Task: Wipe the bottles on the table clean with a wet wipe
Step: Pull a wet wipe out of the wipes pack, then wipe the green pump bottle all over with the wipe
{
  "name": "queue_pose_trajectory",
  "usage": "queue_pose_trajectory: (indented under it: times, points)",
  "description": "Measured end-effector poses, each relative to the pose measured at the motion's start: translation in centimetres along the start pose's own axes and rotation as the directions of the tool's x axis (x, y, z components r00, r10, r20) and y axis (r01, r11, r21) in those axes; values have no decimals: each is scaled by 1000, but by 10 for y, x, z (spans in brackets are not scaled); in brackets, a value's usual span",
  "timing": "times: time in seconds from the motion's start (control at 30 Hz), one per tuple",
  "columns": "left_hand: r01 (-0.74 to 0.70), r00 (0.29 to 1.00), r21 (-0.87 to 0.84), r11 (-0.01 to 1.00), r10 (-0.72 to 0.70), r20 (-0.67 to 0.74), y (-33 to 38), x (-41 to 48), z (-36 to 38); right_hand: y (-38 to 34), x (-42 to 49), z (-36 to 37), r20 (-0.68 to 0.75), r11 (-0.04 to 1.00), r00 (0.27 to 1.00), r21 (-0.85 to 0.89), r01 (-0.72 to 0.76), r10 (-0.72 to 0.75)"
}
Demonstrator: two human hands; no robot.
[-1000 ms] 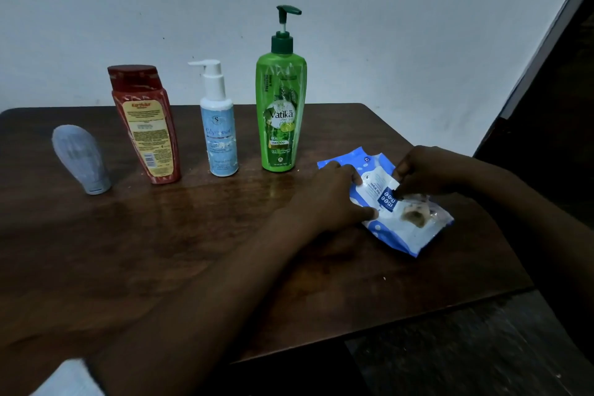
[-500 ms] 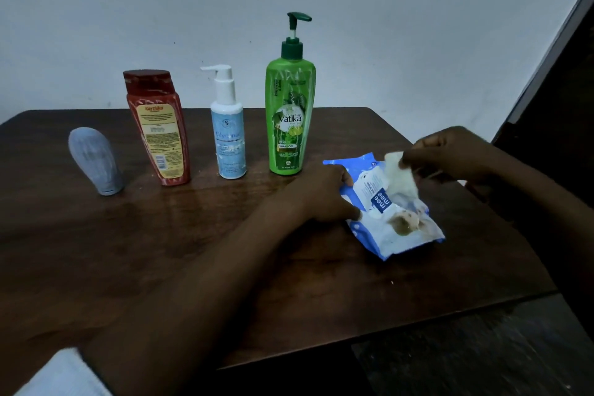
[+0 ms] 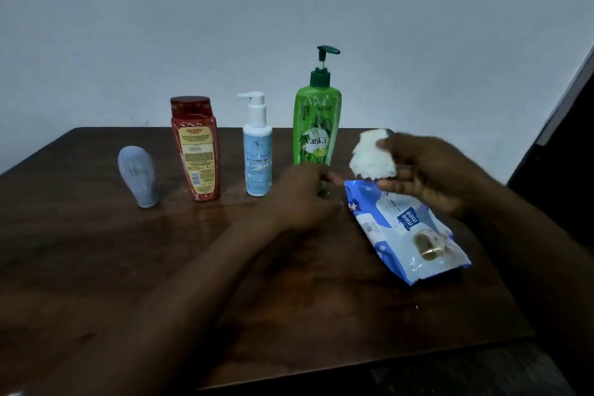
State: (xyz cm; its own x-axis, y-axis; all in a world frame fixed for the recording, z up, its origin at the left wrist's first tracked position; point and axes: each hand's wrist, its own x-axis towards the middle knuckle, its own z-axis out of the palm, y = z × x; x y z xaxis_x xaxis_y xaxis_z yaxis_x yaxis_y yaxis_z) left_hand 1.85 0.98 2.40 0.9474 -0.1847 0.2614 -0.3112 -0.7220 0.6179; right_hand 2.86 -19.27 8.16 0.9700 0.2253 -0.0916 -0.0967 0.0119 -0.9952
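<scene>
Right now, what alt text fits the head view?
The right hand holds a white wet wipe above a blue wipes pack on a wooden table, the left hand near the green pump bottle. Beside it stand a pale blue pump bottle, a red bottle and a grey tube.
</scene>
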Motion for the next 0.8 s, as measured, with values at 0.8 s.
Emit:
queue_pose_trajectory:
  times: [0.8]
  points:
    - [25,970,-286,958,-92,-223,27,106,-83,61,23,64,9,992,1000,125,-6,5]
